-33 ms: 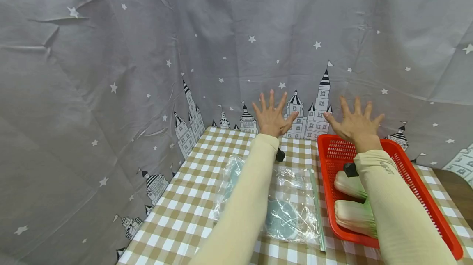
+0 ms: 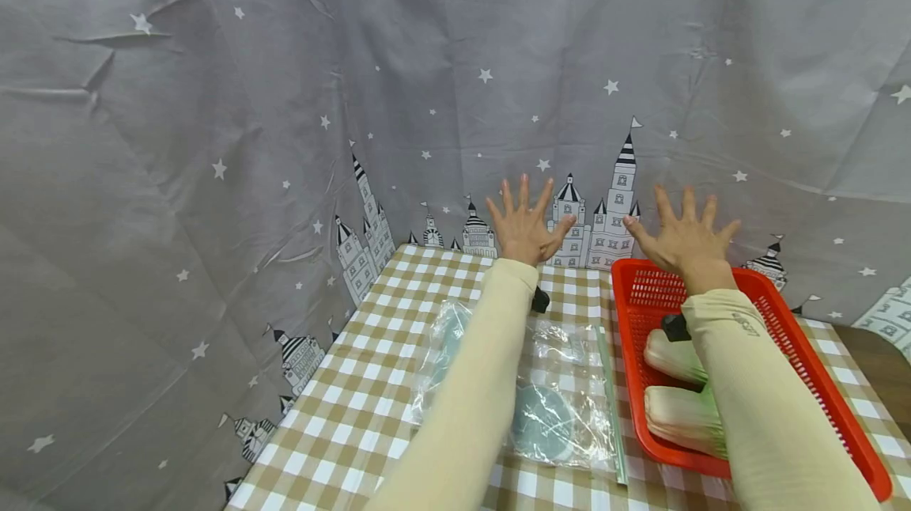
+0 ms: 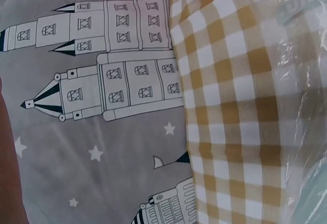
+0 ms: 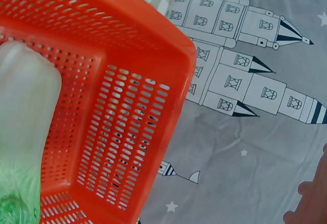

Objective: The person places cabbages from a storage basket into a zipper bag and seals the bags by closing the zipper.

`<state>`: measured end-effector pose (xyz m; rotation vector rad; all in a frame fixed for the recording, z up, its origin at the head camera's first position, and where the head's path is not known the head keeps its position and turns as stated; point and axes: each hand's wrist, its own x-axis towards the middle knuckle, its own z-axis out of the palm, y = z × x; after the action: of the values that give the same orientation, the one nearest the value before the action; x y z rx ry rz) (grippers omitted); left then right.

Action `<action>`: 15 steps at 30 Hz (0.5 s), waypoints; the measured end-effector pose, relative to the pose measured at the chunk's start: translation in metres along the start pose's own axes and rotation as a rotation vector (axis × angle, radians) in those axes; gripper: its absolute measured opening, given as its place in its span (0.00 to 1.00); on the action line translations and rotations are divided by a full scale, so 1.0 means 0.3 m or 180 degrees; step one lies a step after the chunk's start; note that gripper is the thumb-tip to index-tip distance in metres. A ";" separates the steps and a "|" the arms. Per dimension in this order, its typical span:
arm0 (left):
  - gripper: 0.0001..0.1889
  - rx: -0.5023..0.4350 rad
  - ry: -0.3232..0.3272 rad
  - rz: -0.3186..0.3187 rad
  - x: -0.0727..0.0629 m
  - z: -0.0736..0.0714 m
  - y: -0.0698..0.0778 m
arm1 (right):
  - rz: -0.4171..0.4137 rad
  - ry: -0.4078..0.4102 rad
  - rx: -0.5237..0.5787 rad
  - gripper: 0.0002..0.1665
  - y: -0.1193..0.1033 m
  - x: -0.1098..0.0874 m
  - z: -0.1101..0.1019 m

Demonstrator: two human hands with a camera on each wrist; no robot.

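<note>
Both hands are held up in front of the person with fingers straight and spread, and neither holds anything. The left hand (image 2: pixel 525 232) is raised beyond a clear zip bag (image 2: pixel 594 416) that lies flat on the table, with blue-green patches and a green zip strip. Over the far end of a red plastic basket (image 2: pixel 628 384) is the right hand (image 2: pixel 689 246). Inside the basket lie two napa cabbages (image 2: pixel 679 420), white at the base and pale green toward the leaves, partly hidden by the right forearm. One cabbage (image 4: pixel 28 101) shows closer in the right wrist view.
A brown-and-white checked cloth (image 2: pixel 349 392) covers the table. Behind and to the left hangs a grey curtain (image 2: pixel 213 258) printed with stars and castles. Past the basket, a brown wooden surface (image 2: pixel 871 365) shows at the right.
</note>
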<state>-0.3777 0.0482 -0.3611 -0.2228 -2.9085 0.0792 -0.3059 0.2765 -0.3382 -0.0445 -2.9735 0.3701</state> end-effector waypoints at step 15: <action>0.26 -0.0814 -0.0552 0.0313 -0.336 0.228 0.203 | -0.0288 0.0173 -0.0020 0.54 -0.003 -0.033 0.056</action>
<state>-0.2873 0.0902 -0.4539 -0.4213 -3.0737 -0.2723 -0.2986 0.2713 -0.3554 0.0778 -2.9108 0.3425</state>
